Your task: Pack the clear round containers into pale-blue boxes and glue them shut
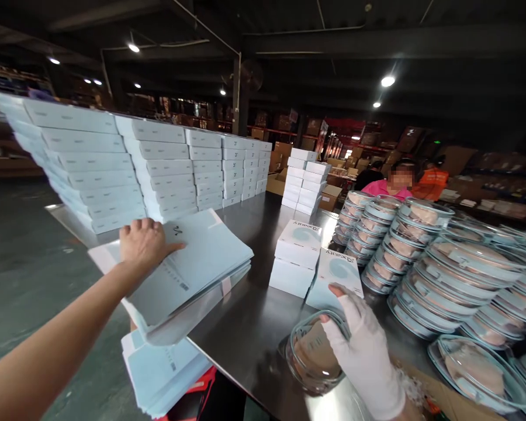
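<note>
Meanwhile, the left hand (pixel 144 241) is lying palm-down on a pile of flat folded cartons (pixel 188 275) at the nine o'clock side of the steel counter (pixel 254 327), its fingers spread wide and pressing the top sheet rather than gripping anything. More flat cartons (pixel 160 368) are sitting lower down, toward seven o'clock, off the counter's edge. The right hand (pixel 366 356), wearing a white glove, is resting at five o'clock on a round glass dish with a clear lid (pixel 311 359), its fingers curled over the rim and holding it, with the fingertips touching a pale blue box (pixel 335 275) leaning just behind. Two closed white boxes (pixel 298 257) are standing stacked just beside that box, toward twelve o'clock. Stacks of lidded dishes (pixel 442 275) are crowding the counter from two to four o'clock. Long rows of stacked white boxes (pixel 127 169) are filling the far side from ten to twelve o'clock, with a smaller stack (pixel 305 181) past them. A person in a pink top (pixel 386 188) is working behind the dishes at one o'clock.
</note>
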